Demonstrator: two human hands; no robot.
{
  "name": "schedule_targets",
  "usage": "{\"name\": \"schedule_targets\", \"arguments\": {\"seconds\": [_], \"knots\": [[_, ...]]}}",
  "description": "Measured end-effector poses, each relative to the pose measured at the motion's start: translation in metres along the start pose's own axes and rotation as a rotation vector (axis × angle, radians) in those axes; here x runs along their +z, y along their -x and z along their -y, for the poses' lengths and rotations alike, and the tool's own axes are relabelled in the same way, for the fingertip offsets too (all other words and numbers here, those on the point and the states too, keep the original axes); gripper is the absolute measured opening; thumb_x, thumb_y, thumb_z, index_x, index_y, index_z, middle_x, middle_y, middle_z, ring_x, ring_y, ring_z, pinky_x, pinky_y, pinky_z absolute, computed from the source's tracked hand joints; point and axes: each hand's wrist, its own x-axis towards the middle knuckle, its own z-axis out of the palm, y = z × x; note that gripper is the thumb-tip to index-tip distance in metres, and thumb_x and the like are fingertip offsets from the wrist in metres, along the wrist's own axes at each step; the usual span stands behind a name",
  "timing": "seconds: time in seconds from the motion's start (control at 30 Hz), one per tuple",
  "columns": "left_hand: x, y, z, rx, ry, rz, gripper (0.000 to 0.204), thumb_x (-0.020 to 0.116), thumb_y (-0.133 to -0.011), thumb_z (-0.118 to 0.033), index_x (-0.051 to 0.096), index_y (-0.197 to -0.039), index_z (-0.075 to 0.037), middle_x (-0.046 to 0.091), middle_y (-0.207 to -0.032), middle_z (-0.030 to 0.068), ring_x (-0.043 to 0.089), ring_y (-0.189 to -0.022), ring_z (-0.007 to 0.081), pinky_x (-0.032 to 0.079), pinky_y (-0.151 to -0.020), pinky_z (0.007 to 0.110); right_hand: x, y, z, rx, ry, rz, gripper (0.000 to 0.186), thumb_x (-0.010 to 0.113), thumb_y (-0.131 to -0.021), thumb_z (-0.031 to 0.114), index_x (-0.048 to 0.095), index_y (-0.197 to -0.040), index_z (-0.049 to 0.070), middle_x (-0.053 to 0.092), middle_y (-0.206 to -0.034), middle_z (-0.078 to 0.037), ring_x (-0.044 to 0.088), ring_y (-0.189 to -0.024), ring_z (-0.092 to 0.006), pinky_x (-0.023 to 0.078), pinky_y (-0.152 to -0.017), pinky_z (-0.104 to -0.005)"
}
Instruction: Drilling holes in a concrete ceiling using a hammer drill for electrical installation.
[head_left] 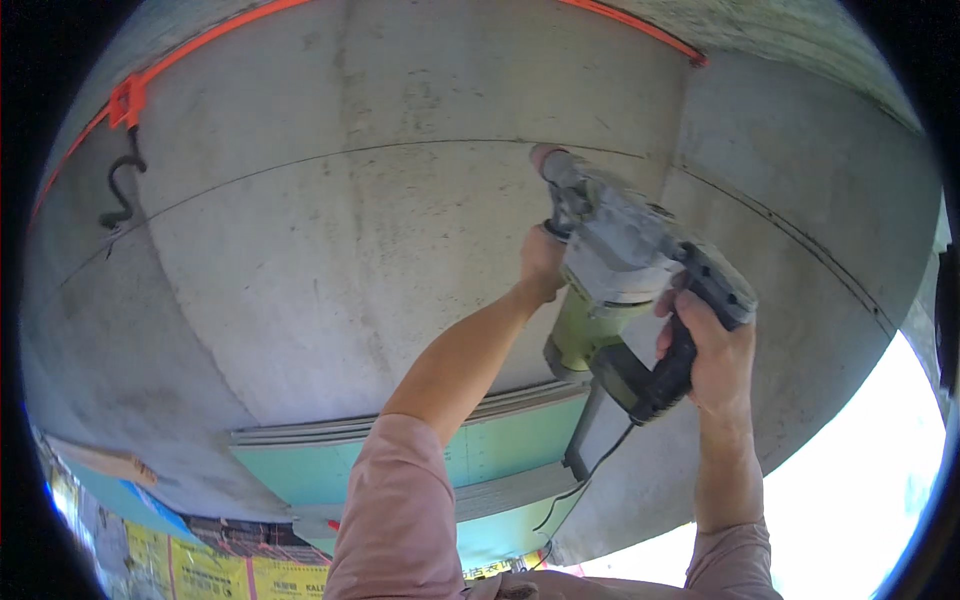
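A dusty grey and green rotary hammer drill point(620, 255) is raised in front of a grey concrete wall point(300, 260). My left hand point(542, 262) is closed around its side handle, just behind the chuck. Fingers of my right hand point(715, 345) wrap the black rear handle, close to where the trigger would be. The reddish-brown chuck end point(546, 156) points up and left, by a thin dark line on the wall. Whether a bit touches the concrete cannot be made out. From the handle's base a black power cord point(605, 458) hangs down.
Orange conduit point(215, 38) runs along the top edge, with an orange box point(127, 102) and a black flexible hose point(122, 185) at left. Stacked green-faced boards point(290, 472) lean below. Yellow printed sheets point(205, 572) lie at lower left. Bright light fills the right-hand opening point(850, 450).
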Motion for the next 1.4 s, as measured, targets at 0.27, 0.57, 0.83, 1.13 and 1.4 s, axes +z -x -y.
{"name": "schedule_targets", "arguments": {"seconds": [0.27,0.57,0.83,1.13,1.4], "knots": [[-0.009,-0.007,-0.004,-0.005,-0.129,0.072,0.048,0.075,-0.075,-0.042,0.069,-0.098,0.001,0.07,-0.097,0.0277,0.066,-0.099,0.0439,0.053,-0.079,0.047,-0.001,0.007,-0.002,0.016,-0.072,-0.035,0.018,0.059,-0.089,0.013,0.06,-0.101,-0.001,0.063,-0.081,-0.012,0.059,-0.054,-0.0143,0.048,-0.046,-0.0274],[-0.016,-0.006,-0.01,-0.022,-0.207,0.064,0.045,0.071,-0.079,-0.043,0.071,-0.099,-0.002,0.069,-0.097,0.0268,0.065,-0.099,0.0439,0.053,-0.079,0.047,0.002,0.007,-0.005,0.009,-0.167,-0.033,0.016,0.059,-0.089,0.009,0.06,-0.101,-0.002,0.064,-0.08,-0.011,0.06,-0.053,-0.0148,0.048,-0.047,-0.0282],[-0.014,-0.005,-0.016,-0.032,-0.242,0.071,0.042,0.071,-0.079,-0.039,0.071,-0.096,-0.001,0.07,-0.094,0.0265,0.067,-0.096,0.0429,0.054,-0.08,0.047,-0.001,0.005,-0.008,0.012,-0.112,-0.04,0.019,0.057,-0.089,0.014,0.059,-0.101,-0.001,0.062,-0.082,-0.012,0.058,-0.054,-0.0156,0.049,-0.047,-0.0284],[0.001,0.001,-0.027,-0.058,-0.101,0.015,0.042,0.073,-0.077,-0.037,0.071,-0.094,0.001,0.07,-0.094,0.027,0.067,-0.095,0.0422,0.054,-0.079,0.047,-0.008,-0.01,0.013,-0.005,0.02,-0.011,0.019,0.059,-0.089,0.014,0.06,-0.101,-0.001,0.063,-0.079,-0.01,0.059,-0.054,-0.0145,0.049,-0.046,-0.0277],[0.0,0.001,-0.023,0.075,-0.137,-0.087,0.037,0.074,-0.077,-0.03,0.069,-0.094,0.002,0.068,-0.096,0.0283,0.064,-0.099,0.0438,0.053,-0.08,0.049,0.011,-0.006,0.026,-0.079,0.05,0.052,0.02,0.06,-0.089,0.015,0.06,-0.1,-0.001,0.063,-0.08,-0.01,0.058,-0.054,-0.0137,0.049,-0.046,-0.0271]]}}
